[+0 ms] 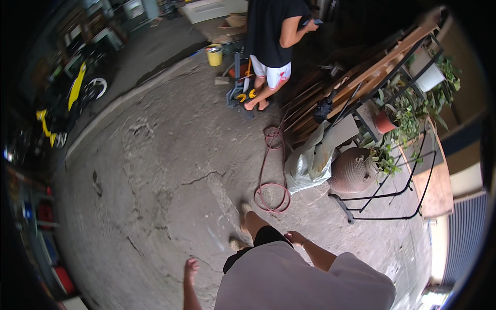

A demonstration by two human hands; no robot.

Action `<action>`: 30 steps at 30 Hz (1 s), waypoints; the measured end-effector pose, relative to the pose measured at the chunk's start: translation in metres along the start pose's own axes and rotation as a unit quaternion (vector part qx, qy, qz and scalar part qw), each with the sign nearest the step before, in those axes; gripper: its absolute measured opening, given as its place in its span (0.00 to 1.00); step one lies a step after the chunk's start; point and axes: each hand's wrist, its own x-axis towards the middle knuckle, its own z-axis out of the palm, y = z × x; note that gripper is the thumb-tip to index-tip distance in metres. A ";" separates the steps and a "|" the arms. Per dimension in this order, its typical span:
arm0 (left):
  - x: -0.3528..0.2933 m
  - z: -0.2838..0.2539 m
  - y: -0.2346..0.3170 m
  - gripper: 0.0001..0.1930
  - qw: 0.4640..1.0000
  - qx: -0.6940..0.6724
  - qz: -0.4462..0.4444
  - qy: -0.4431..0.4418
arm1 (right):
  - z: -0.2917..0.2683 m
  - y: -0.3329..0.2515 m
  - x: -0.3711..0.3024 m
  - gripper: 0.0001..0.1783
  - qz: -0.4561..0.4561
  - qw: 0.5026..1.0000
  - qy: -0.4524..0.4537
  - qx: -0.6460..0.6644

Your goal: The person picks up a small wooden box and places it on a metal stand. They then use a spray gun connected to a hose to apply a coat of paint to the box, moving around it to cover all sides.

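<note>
Grip: right hand (296, 237), fingers curled, hanging low beside the body; whether anything is held cannot be told. Left hand (191, 266), loosely curled and hanging clear of the body; contents likewise cannot be told.

Bearings taken from the right hand, 12 o'clock straight ahead:

Hose (275, 212), one, reddish, looped on the cracked concrete floor (170, 129); 11 o'clock, nearest item, apart from the hand.
Sack (308, 168), one, pale, plastic, upright; 12 o'clock.
Jar (354, 173), one, large, brown, rounded, just beside the sack; 1 o'clock.
Plant pot (385, 121), one, red-brown, tilted in view; 1 o'clock, beyond the jar.
Person (274, 36), one, dark top, patterned white shorts, dark device in hand; 12 o'clock, well apart.
Bucket (214, 56), one, yellow; 11 o'clock, near the person.
Motorbike (76, 88), yellow-trimmed; 10 o'clock, far off.
</note>
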 end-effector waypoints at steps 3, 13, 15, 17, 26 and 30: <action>0.083 -0.040 0.176 0.20 0.996 -0.004 0.083 0.029 | 0.004 0.003 0.018 0.22 0.108 0.993 -0.017 0.044; 0.237 0.204 0.565 0.17 0.953 0.137 0.199 -0.181 | -0.116 -0.003 0.209 0.17 0.061 0.961 0.175 0.204; 0.261 0.288 0.619 0.17 0.898 0.276 0.269 -0.214 | -0.172 -0.027 0.245 0.13 0.149 0.868 0.288 0.375; 0.286 0.375 0.685 0.18 0.721 0.449 0.479 -0.223 | -0.225 -0.054 0.253 0.15 0.145 0.783 0.355 0.490; 0.294 0.804 0.931 0.16 0.497 0.364 0.698 -0.365 | -0.324 -0.130 0.286 0.19 0.312 0.583 0.536 0.525; 0.264 0.948 0.979 0.17 0.417 0.380 0.762 -0.318 | -0.364 -0.166 0.340 0.16 0.444 0.487 0.518 0.545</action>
